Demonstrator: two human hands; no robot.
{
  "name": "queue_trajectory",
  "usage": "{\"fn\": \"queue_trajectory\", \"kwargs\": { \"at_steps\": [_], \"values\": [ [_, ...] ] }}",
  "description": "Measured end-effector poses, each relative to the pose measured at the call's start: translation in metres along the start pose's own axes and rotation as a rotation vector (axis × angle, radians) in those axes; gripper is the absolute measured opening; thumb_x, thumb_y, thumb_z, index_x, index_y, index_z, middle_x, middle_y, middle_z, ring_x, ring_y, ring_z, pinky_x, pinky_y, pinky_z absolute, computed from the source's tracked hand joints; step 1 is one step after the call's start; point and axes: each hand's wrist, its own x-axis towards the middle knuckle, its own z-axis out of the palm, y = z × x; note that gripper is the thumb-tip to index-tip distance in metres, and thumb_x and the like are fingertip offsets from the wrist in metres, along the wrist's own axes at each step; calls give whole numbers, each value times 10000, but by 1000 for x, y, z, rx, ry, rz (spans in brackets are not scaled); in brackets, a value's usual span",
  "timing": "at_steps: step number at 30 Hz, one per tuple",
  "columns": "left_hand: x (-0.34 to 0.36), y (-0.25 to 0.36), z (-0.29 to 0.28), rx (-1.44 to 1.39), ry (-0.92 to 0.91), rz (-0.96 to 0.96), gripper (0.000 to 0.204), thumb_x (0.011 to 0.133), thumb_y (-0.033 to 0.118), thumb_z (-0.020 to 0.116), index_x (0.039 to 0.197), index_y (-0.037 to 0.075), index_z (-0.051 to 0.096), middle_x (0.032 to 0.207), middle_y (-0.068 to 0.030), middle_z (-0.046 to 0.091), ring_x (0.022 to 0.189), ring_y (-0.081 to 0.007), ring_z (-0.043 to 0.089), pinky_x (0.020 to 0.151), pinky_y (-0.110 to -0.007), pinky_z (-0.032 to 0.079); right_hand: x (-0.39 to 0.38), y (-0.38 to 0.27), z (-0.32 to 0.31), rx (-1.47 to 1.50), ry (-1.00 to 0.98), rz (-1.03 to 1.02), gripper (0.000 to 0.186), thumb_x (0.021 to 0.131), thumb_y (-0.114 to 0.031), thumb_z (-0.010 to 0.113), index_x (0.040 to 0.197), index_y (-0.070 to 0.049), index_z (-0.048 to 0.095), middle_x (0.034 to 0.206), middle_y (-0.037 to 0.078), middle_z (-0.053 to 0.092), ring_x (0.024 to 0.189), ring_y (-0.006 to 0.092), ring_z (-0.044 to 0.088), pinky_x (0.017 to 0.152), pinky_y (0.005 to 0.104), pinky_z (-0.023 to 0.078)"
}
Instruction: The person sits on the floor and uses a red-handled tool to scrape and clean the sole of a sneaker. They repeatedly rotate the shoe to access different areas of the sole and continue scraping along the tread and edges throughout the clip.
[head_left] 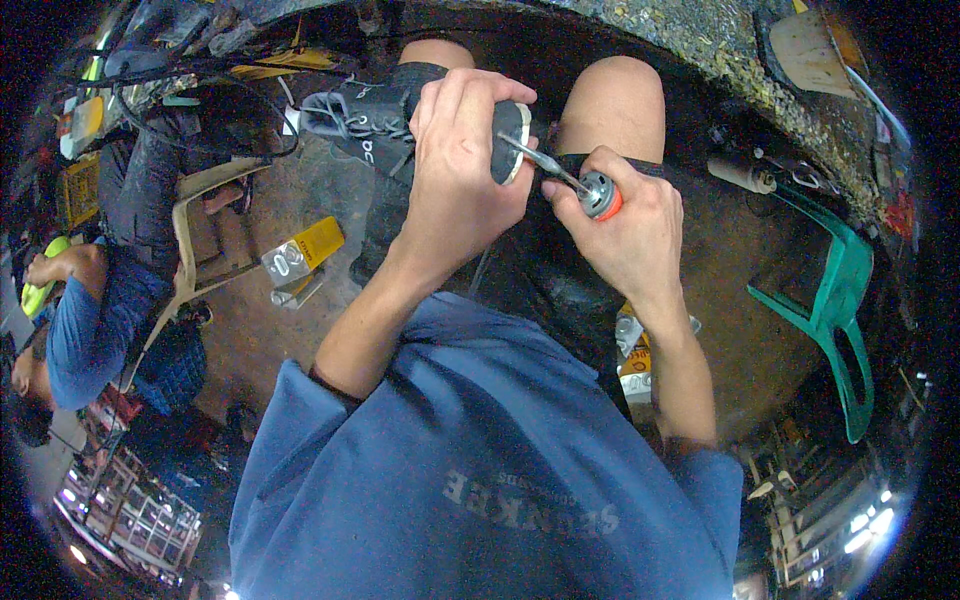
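My left hand point(460, 150) is closed around a black lace-up shoe point(355, 122); its laces and grey opening show to the left of my wrist. A dark rounded end with a pale rim, seemingly the shoe's toe, sticks out past my fingers. In my right hand point(635, 215) is a rotary tool point(601, 196) with a grey-and-orange front and a thin metal shaft. The shaft crosses the pale rim, and its tip lies over the dark end; whether they touch is unclear. The rest of the tool is hidden in my palm.
A green plastic stool point(835, 270) lies at the right, near a pale cylinder point(740, 173). Yellow-and-clear packaging point(302, 250) is on the floor at left. A seated person in a blue shirt point(105, 320) is far left, by a beige chair point(185, 240). A cluttered bench edge point(690, 45) runs ahead.
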Motion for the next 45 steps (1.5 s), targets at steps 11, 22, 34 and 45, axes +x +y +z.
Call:
{"fn": "queue_trajectory", "kwargs": {
  "at_steps": [11, 22, 34, 45],
  "values": [
    [1, 2, -3, -12, 21, 7, 486, 752, -33, 788, 1222, 51, 698, 1196, -165, 668, 1143, -415, 625, 1016, -498, 483, 4, 1, -4, 30, -50, 122, 356, 880, -466, 879, 932, -125, 792, 780, 238, 755, 798, 503, 760, 718, 587, 628],
    [3, 1, -4, -8, 33, 10, 473, 766, -11, 814, 1220, 50, 697, 1183, -162, 667, 1137, -412, 630, 999, -501, 489, 0, -1, -1, -2, 5, -16, 338, 885, -331, 928, 858, -77, 707, 694, 149, 691, 643, 403, 721, 624, 493, 551],
    [7, 0, -7, -24, 8, -15, 489, 756, 2, 847, 1218, 57, 696, 1181, -153, 679, 1125, -417, 634, 1007, -505, 498, -1, -4, -2, 35, 15, 6, 319, 888, -311, 921, 846, -80, 704, 674, 154, 674, 637, 413, 709, 616, 494, 546],
    [26, 0, -31, -95, 34, -29, 395, 800, 59, 890, 1161, 60, 730, 1123, -153, 722, 1079, -391, 701, 963, -468, 561, 8, 13, -12, 295, -42, 159, 370, 878, -405, 959, 939, -76, 801, 787, 156, 763, 760, 350, 788, 717, 458, 605]
  ]
}}
